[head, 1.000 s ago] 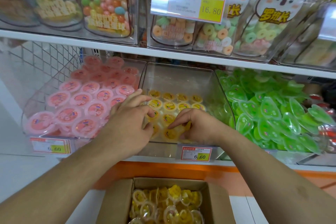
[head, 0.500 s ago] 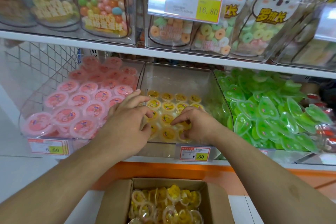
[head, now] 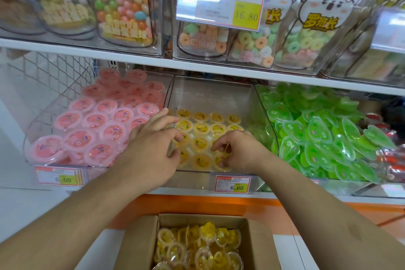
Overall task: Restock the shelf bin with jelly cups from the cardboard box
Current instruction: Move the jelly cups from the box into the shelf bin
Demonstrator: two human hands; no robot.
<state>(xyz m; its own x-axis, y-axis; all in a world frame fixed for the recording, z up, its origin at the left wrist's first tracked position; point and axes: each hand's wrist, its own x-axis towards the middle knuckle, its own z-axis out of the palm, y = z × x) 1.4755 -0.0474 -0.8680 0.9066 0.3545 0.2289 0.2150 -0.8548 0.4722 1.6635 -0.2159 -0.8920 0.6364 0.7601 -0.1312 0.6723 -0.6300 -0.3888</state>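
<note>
While the right hand [head: 238, 151] pinched a yellow jelly cup [head: 222, 160] into the front row, the left hand [head: 153, 149], fingers curled, had barely shifted beside it; the shelf bin [head: 210, 94] stayed one layer deep, the cardboard box [head: 140, 245] below still full.

We reach both forearms forward and inward. Our left hand [head: 153, 151] hangs palm down, fingers loosely curled and spread; our right hand [head: 238, 151] curls its fingertips downward, thumb tucked beneath.
</note>
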